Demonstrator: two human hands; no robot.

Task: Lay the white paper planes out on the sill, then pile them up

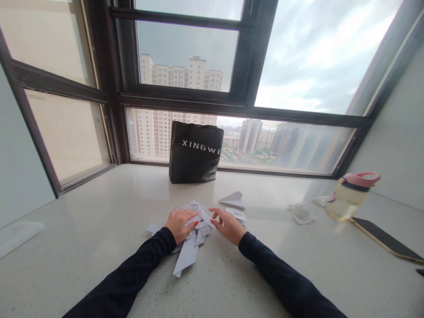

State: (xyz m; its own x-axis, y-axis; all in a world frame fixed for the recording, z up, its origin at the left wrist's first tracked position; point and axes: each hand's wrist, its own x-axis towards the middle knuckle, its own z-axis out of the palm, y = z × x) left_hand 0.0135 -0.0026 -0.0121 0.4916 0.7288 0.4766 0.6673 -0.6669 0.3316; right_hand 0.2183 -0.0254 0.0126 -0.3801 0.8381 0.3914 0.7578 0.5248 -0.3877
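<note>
A loose heap of folded white paper pieces (190, 249) lies on the pale countertop between my hands. My left hand (180, 224) rests over the heap's left side, fingers apart and stretched to the right; whether it presses on the paper is hard to tell. At the heap's right edge is my right hand (228, 224), its fingers bent and spread, with nothing visible between them. Just beyond the right hand sits a folded paper plane (233, 199). Another folded paper piece (237, 214) lies between that plane and the hand.
A black bag (196, 152) with white lettering stands upright by the window. To the right are a pink-lidded bottle (351, 196), crumpled white tissue (302, 214) and a dark flat device (387, 238). A white sheet (18, 236) lies at far left on the countertop (99, 229).
</note>
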